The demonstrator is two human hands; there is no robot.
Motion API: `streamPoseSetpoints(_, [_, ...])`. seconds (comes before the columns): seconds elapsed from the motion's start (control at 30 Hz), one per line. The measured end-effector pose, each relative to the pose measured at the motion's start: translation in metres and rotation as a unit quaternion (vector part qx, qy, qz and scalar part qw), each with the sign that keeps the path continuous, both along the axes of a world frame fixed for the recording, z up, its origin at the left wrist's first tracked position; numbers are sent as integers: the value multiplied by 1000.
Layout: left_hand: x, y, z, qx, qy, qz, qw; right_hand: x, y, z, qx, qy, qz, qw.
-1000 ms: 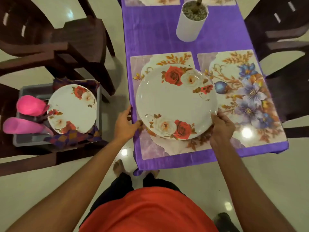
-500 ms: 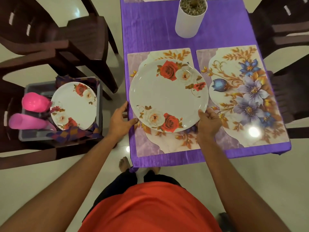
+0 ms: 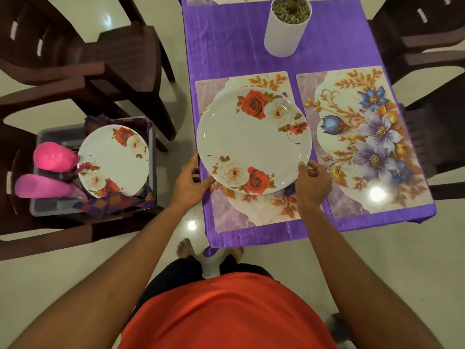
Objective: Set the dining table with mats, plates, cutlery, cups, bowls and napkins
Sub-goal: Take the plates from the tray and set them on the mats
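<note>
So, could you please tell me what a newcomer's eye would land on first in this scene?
Probably the large rose-patterned plate, held at its near rim by the left hand and right hand over the left floral mat on the purple tablecloth. Next, the grey tub on the chair to the left, holding another plate and pink cups.

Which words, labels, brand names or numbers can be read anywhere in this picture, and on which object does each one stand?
None: no readable text appears in this view.
The plate, held by the left hand and the right hand, bears only roses.
The place mat beside it bears only flowers and leaves.
The white pot, the pink cups and the grey tub are plain.
</note>
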State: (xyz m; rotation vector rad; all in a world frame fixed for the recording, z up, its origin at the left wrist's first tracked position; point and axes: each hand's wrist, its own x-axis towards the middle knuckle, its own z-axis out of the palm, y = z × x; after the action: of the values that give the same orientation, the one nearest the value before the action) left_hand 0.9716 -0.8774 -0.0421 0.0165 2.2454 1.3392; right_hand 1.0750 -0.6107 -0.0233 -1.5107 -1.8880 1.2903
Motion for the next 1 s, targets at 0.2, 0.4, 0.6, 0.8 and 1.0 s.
streamPoseSetpoints(0.2, [1, -41, 3, -17, 21, 37, 999, 35, -48, 10, -117, -1, -48, 992])
streamPoseSetpoints(0.4, [-17, -160, -12, -70, 52, 97, 991, 24, -185, 32, -132, -39, 193, 971])
streamPoseSetpoints(0.6, [-51, -300, -39, -170, 31, 75, 982, -100, -316, -23, -104, -146, 523, 833])
streamPoseSetpoints(0.8, [-93, -390, -77, -268, -45, 13, 962, -251, -379, -130, -54, -297, 559, 772])
streamPoseSetpoints(1.0, [-143, -410, -128, -295, -85, -69, 949, -353, -386, -161, 54, -297, 467, 831])
